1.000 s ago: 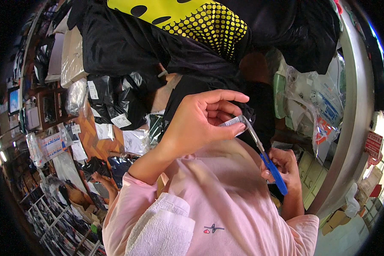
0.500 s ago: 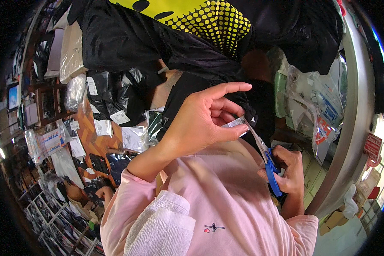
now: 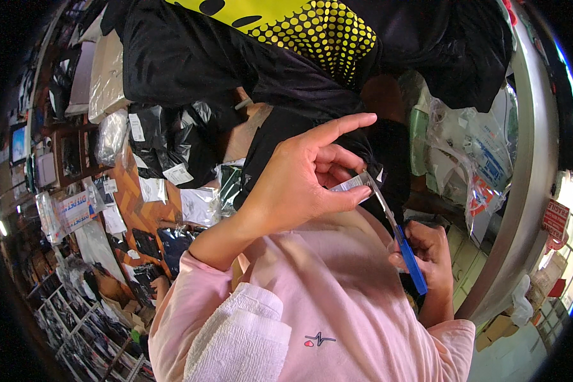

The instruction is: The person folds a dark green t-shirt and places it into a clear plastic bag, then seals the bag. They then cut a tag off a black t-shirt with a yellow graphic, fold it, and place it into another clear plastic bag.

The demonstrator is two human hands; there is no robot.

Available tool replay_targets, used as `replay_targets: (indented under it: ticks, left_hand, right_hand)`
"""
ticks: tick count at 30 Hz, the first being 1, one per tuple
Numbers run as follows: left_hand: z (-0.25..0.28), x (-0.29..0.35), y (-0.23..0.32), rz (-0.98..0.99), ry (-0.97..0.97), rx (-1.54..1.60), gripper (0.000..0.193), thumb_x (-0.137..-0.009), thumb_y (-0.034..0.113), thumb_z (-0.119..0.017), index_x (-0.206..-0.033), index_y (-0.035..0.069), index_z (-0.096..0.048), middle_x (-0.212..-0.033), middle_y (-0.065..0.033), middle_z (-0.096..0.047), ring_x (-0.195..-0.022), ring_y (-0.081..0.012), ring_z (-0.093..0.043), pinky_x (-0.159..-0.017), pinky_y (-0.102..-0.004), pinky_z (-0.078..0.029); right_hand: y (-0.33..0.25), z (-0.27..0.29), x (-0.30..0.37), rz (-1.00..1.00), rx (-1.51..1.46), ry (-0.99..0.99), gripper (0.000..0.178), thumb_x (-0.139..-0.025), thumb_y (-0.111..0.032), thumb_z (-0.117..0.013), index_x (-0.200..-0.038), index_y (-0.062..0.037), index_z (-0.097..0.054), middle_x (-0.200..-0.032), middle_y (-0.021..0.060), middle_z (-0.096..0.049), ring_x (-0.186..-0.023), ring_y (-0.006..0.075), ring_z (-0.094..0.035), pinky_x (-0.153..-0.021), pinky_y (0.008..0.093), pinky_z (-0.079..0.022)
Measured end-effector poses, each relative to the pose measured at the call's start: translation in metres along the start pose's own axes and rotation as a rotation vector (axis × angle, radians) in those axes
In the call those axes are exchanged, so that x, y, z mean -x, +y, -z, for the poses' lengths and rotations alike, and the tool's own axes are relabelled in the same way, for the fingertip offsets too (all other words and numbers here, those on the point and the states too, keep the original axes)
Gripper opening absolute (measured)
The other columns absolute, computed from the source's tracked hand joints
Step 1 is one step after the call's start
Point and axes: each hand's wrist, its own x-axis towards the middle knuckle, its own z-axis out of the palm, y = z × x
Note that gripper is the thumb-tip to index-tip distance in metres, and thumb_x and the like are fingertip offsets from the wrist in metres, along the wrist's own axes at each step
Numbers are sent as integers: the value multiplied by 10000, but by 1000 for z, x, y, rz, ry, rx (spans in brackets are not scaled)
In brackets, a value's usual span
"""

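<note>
My left hand (image 3: 290, 184) pinches a small white printed label (image 3: 349, 184) between thumb and bent fingers, its index finger stretched out above. Blue-handled scissors (image 3: 409, 258) are in my right hand (image 3: 433, 254), with my fingers around the handles. Their narrow metal blades point up and left, and the tips meet the label beside my left thumb. Whether the blades are parted is hard to see. Behind my hands lies black cloth (image 3: 270, 143). Farther off, a black garment (image 3: 191, 73) with a yellow dotted print spreads across the top.
Clear plastic bags (image 3: 458, 146) lie at the right, next to a curved pale edge (image 3: 536, 191). Several black plastic parcels (image 3: 162, 143) with white labels sit at the left. A white towel (image 3: 242, 337) hangs over my pink shirt. Another person's hand (image 3: 160, 288) shows at lower left.
The scissors have turned so that their handles show more edge-on, and the blade tips have shifted up and left at the label. My left index finger has lifted slightly.
</note>
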Motion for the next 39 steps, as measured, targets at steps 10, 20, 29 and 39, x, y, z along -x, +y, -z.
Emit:
replay_targets:
  ticks: [10, 20, 29, 39]
  left_hand:
    - [1, -3, -5, 22, -11, 119, 792, -657, -66, -712, -1343, 107, -356, -867, -56, -620, -725, -56, -561, -681, -179, -479]
    - [0, -3, -4, 33, -60, 82, 812, -658, -73, -707, -1354, 113, -335, -869, -65, -630, -721, -56, -566, -691, -183, -475]
    - [-2, -2, 1, 58, -43, 97, 871, -642, -71, -709, -1376, 147, -294, -877, -65, -632, -718, -57, -566, -711, -188, -475]
    - [-2, -2, -1, 48, -35, 109, 885, -642, -77, -706, -1383, 127, -269, -880, -76, -632, -724, -60, -572, -712, -189, -484]
  right_hand:
    - [-1, 2, -1, -157, -211, -84, 365, -656, -255, -759, -600, -49, -463, -519, -37, -371, -487, 44, -316, -433, 248, -222]
    - [-9, 7, -6, -148, -263, -196, 361, -613, -287, -784, -687, -38, -534, -610, -23, -501, -559, 38, -453, -490, 195, -315]
    - [-5, 7, -8, -100, -225, -205, 394, -607, -316, -795, -713, -36, -539, -613, -22, -501, -560, 42, -450, -486, 197, -313]
    - [-5, 4, -8, -145, -281, -211, 385, -604, -328, -792, -692, -44, -547, -604, -33, -500, -537, 42, -438, -467, 200, -294]
